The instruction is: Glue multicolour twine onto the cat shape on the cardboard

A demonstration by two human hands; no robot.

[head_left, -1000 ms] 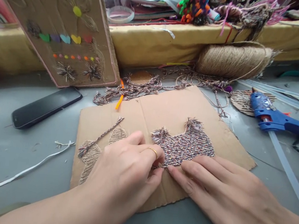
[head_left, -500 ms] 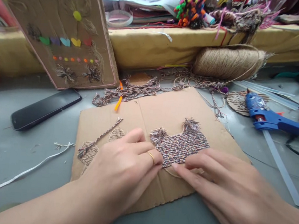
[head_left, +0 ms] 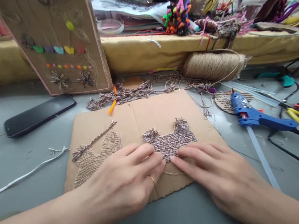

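– what's being worked on, and where is it?
– the speckled yarn patch [head_left: 174, 142], toward three o'clock on the cardboard [head_left: 160, 106], if twelve is the far edge. a beige twine shape [head_left: 96, 159] sits around eight.
– and the step?
– i'd judge it's laying and pressing yarn rows along the patch's near edge, at its six o'clock. both hands meet there.
– how's the grip?
– the left hand [head_left: 130, 173] is curled, fingertips bunched at the patch's seven o'clock. its own fingers cover the spot, so i can't tell whether it's pinching a strand. the right hand [head_left: 220, 171] comes in from four, fingers held together, thumb slightly apart, tips pressing down on the patch.
– what would the next move call for?
– probably keeping the yarn snug against the row beside it, with light, even pressure. a thin beige cord [head_left: 174, 174] curves at six o'clock with bare board inside it, so more rows look needed there.
– which way does the patch point?
– its frayed tufts [head_left: 181, 125] stick up toward eleven and twelve. the long axis seems to run roughly eight to two, and the rows lean much the same way.
– glue handy?
– the blue glue gun [head_left: 262, 117] lies toward two o'clock from the patch, nozzle pointing to about ten.
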